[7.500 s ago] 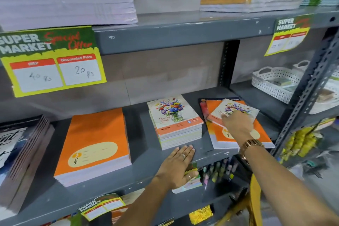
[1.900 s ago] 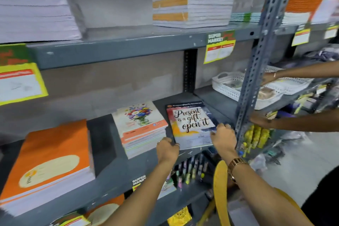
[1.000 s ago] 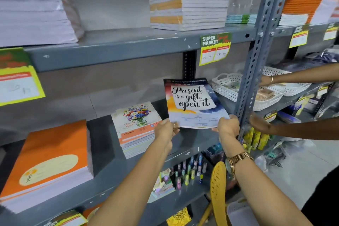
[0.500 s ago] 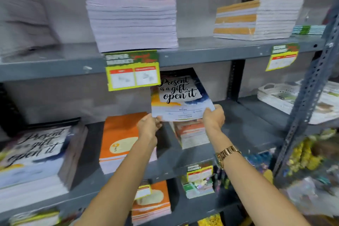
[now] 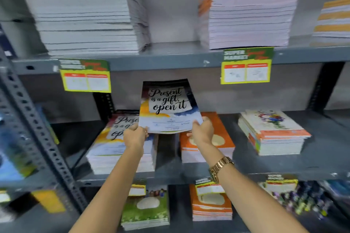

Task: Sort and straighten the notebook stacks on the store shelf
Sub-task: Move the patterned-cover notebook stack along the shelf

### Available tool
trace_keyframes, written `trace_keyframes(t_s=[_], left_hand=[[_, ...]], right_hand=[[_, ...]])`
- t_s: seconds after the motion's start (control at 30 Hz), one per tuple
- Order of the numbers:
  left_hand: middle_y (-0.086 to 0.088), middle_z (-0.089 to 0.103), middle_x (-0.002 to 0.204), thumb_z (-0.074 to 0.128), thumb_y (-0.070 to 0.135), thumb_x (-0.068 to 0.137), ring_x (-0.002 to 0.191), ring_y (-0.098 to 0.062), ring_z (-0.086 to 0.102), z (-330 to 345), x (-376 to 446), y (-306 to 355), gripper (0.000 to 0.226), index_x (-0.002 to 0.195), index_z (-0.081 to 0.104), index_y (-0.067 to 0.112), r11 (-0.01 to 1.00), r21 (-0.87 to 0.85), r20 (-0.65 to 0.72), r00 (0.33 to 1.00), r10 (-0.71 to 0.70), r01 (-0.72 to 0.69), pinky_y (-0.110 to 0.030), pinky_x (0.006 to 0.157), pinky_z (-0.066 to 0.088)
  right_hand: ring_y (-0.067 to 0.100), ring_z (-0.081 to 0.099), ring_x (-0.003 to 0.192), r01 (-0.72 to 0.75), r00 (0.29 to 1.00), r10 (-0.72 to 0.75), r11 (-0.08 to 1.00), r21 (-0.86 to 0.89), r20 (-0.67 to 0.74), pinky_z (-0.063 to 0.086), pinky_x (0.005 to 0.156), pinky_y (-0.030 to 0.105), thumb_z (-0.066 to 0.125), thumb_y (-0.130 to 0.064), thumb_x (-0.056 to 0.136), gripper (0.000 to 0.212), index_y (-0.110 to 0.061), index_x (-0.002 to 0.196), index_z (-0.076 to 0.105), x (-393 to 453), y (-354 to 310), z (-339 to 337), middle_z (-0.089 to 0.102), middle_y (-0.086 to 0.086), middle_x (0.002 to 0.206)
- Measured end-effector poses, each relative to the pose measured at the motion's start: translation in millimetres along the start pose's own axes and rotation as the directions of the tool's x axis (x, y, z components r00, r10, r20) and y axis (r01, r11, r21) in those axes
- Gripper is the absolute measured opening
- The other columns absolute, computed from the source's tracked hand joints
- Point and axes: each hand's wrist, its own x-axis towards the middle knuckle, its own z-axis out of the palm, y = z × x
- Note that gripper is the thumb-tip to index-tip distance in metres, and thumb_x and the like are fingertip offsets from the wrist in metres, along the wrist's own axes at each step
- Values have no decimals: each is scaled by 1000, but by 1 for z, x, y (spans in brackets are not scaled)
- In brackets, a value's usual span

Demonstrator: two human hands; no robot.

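Note:
A "Present is a gift, open it" notebook [image 5: 167, 106] is lifted in front of the middle shelf, tilted up towards me. My left hand [image 5: 134, 135] grips its lower left corner and my right hand [image 5: 202, 131] grips its lower right corner. Just below and to the left lies a stack of matching notebooks [image 5: 121, 147]. An orange notebook stack [image 5: 219, 138] sits partly hidden behind my right hand. A flower-cover stack [image 5: 272, 130] lies further right on the grey middle shelf [image 5: 322, 157].
Tall white and pink paper stacks [image 5: 250, 17] fill the upper shelf, with yellow price tags [image 5: 246, 67] on its edge. A perforated steel upright [image 5: 36, 128] stands at the left. Green [image 5: 145, 208] and orange [image 5: 211, 206] notebook stacks lie on the lower shelf.
The lifted notebook has been carried left along the shelf and now hangs over the matching stack. My view has swung left with it.

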Motion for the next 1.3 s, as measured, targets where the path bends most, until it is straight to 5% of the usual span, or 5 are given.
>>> trace_keyframes(t_s=[0.2, 0.5, 0.7, 0.93, 1.3], left_hand=[[-5, 61, 74, 47, -9, 84, 73, -28, 58, -77, 43, -9, 24, 92, 64, 6, 992, 123, -36, 999, 18, -14, -48, 90, 51], [-7, 49, 62, 48, -8, 81, 60, -24, 45, -123, 70, -25, 41, 50, 36, 17, 946, 324, -212, 974, 81, -8, -34, 64, 38], [-24, 50, 112, 56, 2, 80, 66, -32, 46, -126, 64, -27, 15, 94, 61, -1, 723, 690, -189, 952, 239, -45, -35, 61, 35], [-14, 55, 127, 50, -2, 84, 110, -32, 55, -132, 73, -38, 29, 111, 60, 3, 436, 692, 383, 805, 454, -575, -42, 87, 49], [-11, 27, 153, 39, 28, 97, 144, -21, 19, -147, 94, -61, 50, 142, 29, 7, 189, 650, 686, 676, 269, -736, -33, 119, 12]], right_hand=[[19, 65, 65, 35, 990, -32, 999, -17, 138, 52, 56, 12, 53, -10, 91, 13, -1, 101, 55, -38, -1, 71, 65, 17, 104], [3, 56, 28, -124, 934, 157, 985, -123, 321, 42, 28, 13, 69, -17, 84, 23, 0, 96, 59, -62, 17, 119, 69, 18, 89], [32, 63, 98, 184, 961, -44, 837, -515, 271, 51, 65, 34, 74, -41, 73, 59, -4, 111, 49, -67, 10, 114, 65, 15, 108], [29, 35, 132, 651, 746, -368, 581, -489, 555, 34, 110, 39, 48, -26, 94, 48, -7, 136, 36, -68, 16, 121, 41, 14, 143], [22, 8, 145, 764, 614, -298, 457, -456, 731, 8, 119, 33, 26, -41, 100, 58, -8, 146, 14, -65, 44, 122, 16, 11, 157]])
